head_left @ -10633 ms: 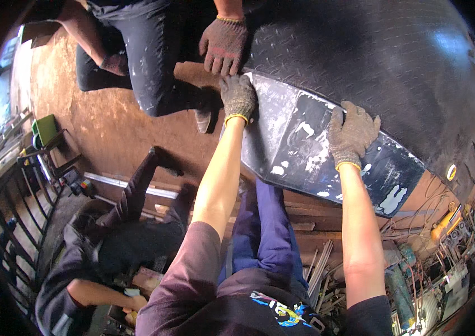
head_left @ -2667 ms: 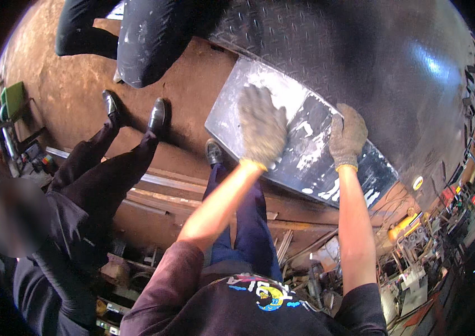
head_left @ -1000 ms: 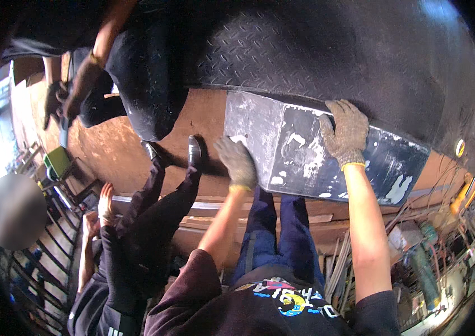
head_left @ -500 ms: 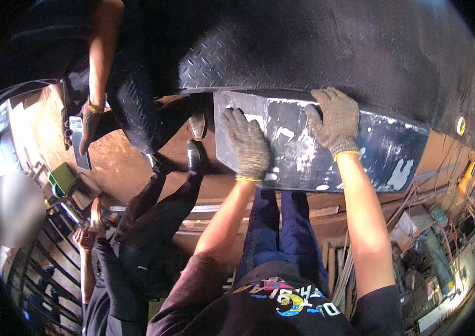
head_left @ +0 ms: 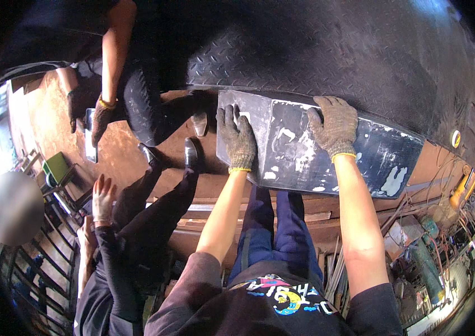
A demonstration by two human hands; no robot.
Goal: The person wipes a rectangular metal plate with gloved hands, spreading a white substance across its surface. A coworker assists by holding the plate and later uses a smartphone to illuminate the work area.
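— Steel, dark and scuffed with pale patches: that is the flat plate (head_left: 327, 154) we have both hands on. Where is our left hand (head_left: 238, 137)?

— On the plate's left end, gloved, palm flat against the face, fingers spread and pointing up. It grips nothing; it only presses.

— And our right hand (head_left: 335, 124)?

— Near the middle of the plate's upper edge, glove open, fingertips at the seam where the plate meets the black chequered sheet (head_left: 327, 56) above. Whether they curl over that edge we cannot tell.

— Where does the plate sit?

— Just under the chequered sheet, its top edge touching it, above our blue trousers (head_left: 274, 235).

— Others nearby?

— On our left, a person's gloved hand (head_left: 101, 116) holds a small flat object (head_left: 90, 140), and another person's bare hand (head_left: 103, 193) hangs lower.
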